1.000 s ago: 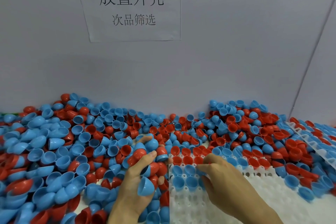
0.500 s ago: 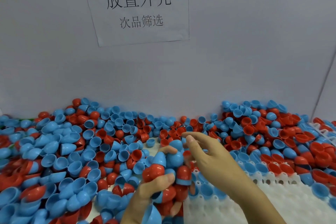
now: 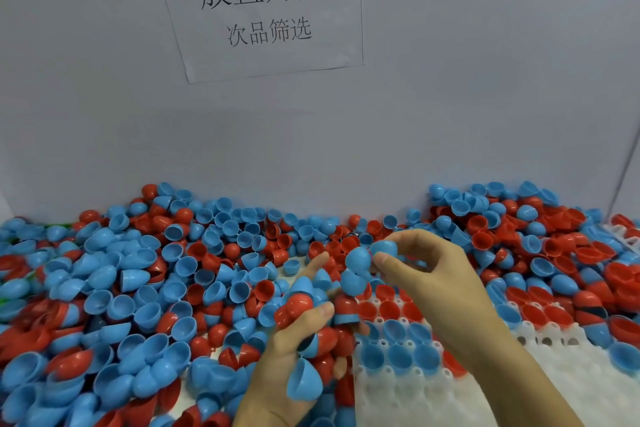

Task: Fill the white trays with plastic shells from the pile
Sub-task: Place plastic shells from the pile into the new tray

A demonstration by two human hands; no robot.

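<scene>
A wide pile of blue and red plastic shells (image 3: 138,281) covers the table up to the back wall. My left hand (image 3: 294,350) is raised near the middle and grips a handful of red and blue shells (image 3: 311,322), thumb over a red one. Above it, my right hand (image 3: 426,274) pinches a blue shell (image 3: 382,248) between thumb and fingertips, next to another blue shell (image 3: 358,260) on top of the handful. The white tray (image 3: 398,395) lies at the lower right under my right forearm, with some far pockets holding red and blue shells.
A grey wall stands right behind the pile, with a paper sign (image 3: 263,7) taped to it. A second white tray (image 3: 623,232) shows at the far right edge, half buried in shells. Shells spill over the near tray's far and right sides.
My right hand has left the tray, risen to the handful and taken a blue shell between its fingertips. My left hand has lifted its handful higher.
</scene>
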